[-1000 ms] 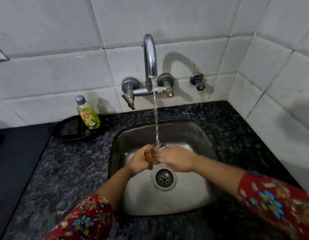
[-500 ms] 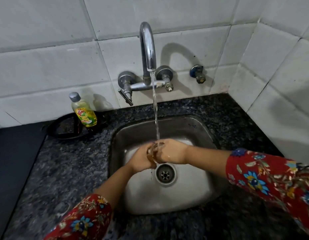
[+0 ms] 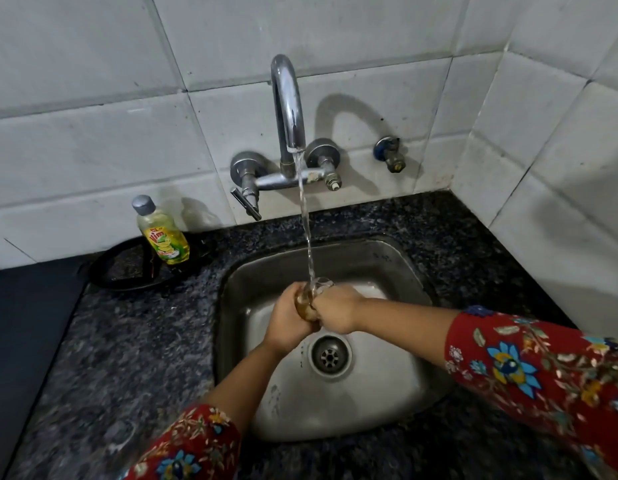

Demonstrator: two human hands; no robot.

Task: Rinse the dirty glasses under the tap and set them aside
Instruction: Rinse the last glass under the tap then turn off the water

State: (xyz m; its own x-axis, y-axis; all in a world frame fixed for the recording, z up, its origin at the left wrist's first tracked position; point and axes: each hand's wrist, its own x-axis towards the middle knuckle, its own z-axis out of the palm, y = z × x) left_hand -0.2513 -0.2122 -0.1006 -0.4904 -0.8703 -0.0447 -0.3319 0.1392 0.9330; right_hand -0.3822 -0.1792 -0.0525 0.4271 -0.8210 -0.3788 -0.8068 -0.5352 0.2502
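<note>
White tiles (image 3: pixel 93 140) cover the wall. A dark speckled counter (image 3: pixel 127 341) holds a shiny metal sink (image 3: pixel 369 258). Water runs from the tap (image 3: pixel 288 105) straight down onto a small glass (image 3: pixel 309 299). The glass is over the sink, just above the drain (image 3: pixel 330 356), held between both hands. The left hand (image 3: pixel 288 320) curls round its left side. The right hand (image 3: pixel 338 311) curls round its right side. Only a strip of glass shows between them. A yellow soap bottle (image 3: pixel 163 235) stands left of the tap.
</note>
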